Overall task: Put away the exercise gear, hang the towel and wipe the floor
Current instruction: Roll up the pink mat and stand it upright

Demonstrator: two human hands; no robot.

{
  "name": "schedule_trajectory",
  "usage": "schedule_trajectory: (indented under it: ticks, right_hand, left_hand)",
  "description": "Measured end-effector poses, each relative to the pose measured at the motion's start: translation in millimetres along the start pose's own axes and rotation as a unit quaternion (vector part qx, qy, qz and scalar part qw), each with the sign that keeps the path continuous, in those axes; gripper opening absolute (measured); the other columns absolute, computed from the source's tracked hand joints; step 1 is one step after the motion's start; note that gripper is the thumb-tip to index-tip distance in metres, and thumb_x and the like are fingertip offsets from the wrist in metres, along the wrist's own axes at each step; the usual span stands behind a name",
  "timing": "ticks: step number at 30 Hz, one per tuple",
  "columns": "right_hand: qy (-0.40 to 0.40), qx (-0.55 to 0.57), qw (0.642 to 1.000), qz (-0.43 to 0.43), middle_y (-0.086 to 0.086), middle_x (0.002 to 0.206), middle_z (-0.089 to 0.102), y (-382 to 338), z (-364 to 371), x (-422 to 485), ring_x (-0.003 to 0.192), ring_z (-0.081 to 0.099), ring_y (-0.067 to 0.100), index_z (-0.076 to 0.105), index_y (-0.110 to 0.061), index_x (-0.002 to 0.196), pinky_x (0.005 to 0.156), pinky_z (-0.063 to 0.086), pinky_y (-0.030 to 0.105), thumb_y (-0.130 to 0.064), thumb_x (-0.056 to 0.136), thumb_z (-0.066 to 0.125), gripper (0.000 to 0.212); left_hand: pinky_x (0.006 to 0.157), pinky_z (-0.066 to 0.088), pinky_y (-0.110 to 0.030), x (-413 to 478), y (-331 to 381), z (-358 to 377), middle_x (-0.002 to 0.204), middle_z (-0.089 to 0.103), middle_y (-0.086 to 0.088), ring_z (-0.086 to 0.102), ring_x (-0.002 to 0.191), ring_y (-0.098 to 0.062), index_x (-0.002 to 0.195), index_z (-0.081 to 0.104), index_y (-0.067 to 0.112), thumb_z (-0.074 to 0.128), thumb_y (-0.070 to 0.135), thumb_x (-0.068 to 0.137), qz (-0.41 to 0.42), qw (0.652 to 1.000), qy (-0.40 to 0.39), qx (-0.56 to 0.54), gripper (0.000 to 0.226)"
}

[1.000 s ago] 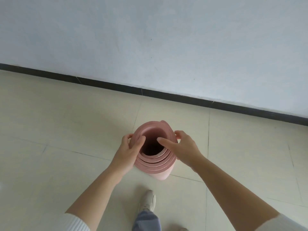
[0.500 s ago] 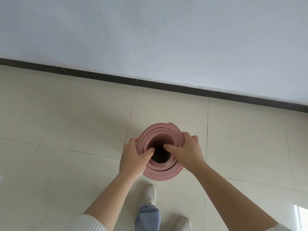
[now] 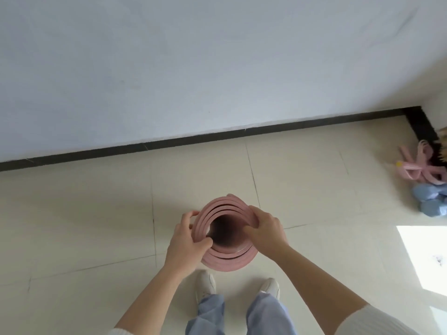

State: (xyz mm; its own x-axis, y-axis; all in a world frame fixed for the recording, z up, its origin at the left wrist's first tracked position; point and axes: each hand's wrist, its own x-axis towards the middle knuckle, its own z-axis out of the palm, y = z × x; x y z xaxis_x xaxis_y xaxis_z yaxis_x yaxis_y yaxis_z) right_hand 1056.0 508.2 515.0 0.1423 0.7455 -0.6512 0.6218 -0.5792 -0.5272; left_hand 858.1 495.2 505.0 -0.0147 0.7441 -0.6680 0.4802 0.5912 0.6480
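A pink exercise mat (image 3: 226,261), rolled into a loose coil, stands on end in front of me, and I look straight down its dark hollow core. My left hand (image 3: 187,243) grips the coil's left rim, thumb hooked inside over the layers. My right hand (image 3: 266,229) holds the right rim the same way, fingers around the outside. The lower part of the roll is hidden from this angle.
My two white shoes (image 3: 205,284) stand just behind the mat on pale floor tiles. A white wall with a black skirting (image 3: 193,139) runs ahead. At the far right lie pink looped gear (image 3: 416,165) and blue dumbbells (image 3: 433,201). A sunlit patch (image 3: 425,257) marks the floor.
The view has swung to the right, bringing the room corner, the pink gear and the blue dumbbells into sight. Both hands went from the rim's outside to thumbs hooked inside.
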Motion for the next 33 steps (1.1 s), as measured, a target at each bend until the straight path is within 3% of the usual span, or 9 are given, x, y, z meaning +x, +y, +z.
schedule_trajectory:
  ticks: [5, 10, 15, 22, 27, 30, 33]
  right_hand:
    - [0.061, 0.099, 0.993, 0.016, -0.008, 0.062, 0.058, 42, -106, -10, 0.052, 0.043, 0.009, 0.067, -0.034, 0.098, 0.048, 0.037, 0.019, -0.013, 0.072, 0.063, 0.033]
    - [0.147, 0.181, 0.972, 0.039, 0.004, 0.072, 0.069, 100, -228, -9, 0.055, 0.048, 0.013, 0.055, -0.058, 0.08, 0.054, 0.043, 0.024, -0.015, 0.072, 0.069, 0.046]
    - [0.196, 0.225, 0.953, 0.057, -0.008, 0.059, 0.061, 177, -362, 1, 0.049, 0.047, 0.009, 0.056, -0.061, 0.082, 0.045, 0.04, 0.018, -0.017, 0.073, 0.069, 0.047]
    - [0.279, 0.261, 0.921, 0.082, -0.008, 0.067, 0.067, 266, -533, 18, 0.056, 0.057, 0.01, 0.066, -0.038, 0.112, 0.047, 0.045, 0.019, -0.02, 0.07, 0.075, 0.046]
    - [0.336, 0.238, 0.907, 0.093, -0.002, 0.103, 0.07, 317, -632, 55, 0.069, 0.062, 0.012, 0.057, -0.03, 0.132, 0.046, 0.041, 0.016, -0.027, 0.072, 0.077, 0.063]
    - [0.355, 0.219, 0.904, 0.089, -0.008, 0.089, 0.069, 342, -692, 89, 0.071, 0.063, 0.008, 0.061, -0.032, 0.126, 0.052, 0.048, 0.018, -0.028, 0.073, 0.075, 0.055]
    - [0.365, 0.226, 0.898, 0.097, -0.014, 0.078, 0.067, 366, -747, 136, 0.074, 0.064, 0.01, 0.068, -0.033, 0.114, 0.064, 0.056, 0.027, -0.025, 0.073, 0.073, 0.042]
  left_hand:
    - [0.072, 0.058, -0.048, 4, 93, 59, 0.111, 0.053, 0.009, 0.064, 0.089, -0.017, 0.115, 0.04, 0.056, 0.069, 0.038, 0.064, 0.069, 0.996, -0.05, 0.033, 0.061]
    - [0.076, 0.058, -0.049, 17, 207, 158, 0.109, 0.054, 0.01, 0.064, 0.091, -0.018, 0.116, 0.041, 0.051, 0.067, 0.025, 0.075, 0.119, 0.984, -0.115, 0.063, 0.055]
    - [0.074, 0.057, -0.049, 22, 319, 280, 0.1, 0.059, 0.012, 0.066, 0.086, -0.02, 0.114, 0.044, 0.049, 0.064, 0.018, 0.077, 0.153, 0.974, -0.15, 0.079, 0.052]
    - [0.063, 0.06, -0.044, 34, 467, 434, 0.097, 0.063, 0.009, 0.068, 0.083, -0.021, 0.118, 0.045, 0.047, 0.064, 0.018, 0.081, 0.196, 0.955, -0.202, 0.089, 0.05]
    - [0.069, 0.061, -0.042, 63, 557, 525, 0.102, 0.062, 0.012, 0.066, 0.089, -0.017, 0.123, 0.046, 0.044, 0.065, 0.021, 0.082, 0.241, 0.94, -0.216, 0.109, 0.05]
    - [0.082, 0.057, -0.046, 91, 605, 577, 0.108, 0.062, 0.012, 0.063, 0.098, -0.016, 0.129, 0.049, 0.037, 0.065, 0.023, 0.081, 0.268, 0.936, -0.193, 0.119, 0.053]
    - [0.082, 0.057, -0.046, 133, 653, 629, 0.112, 0.063, 0.011, 0.062, 0.101, -0.017, 0.13, 0.049, 0.037, 0.065, 0.026, 0.078, 0.286, 0.929, -0.191, 0.138, 0.055]
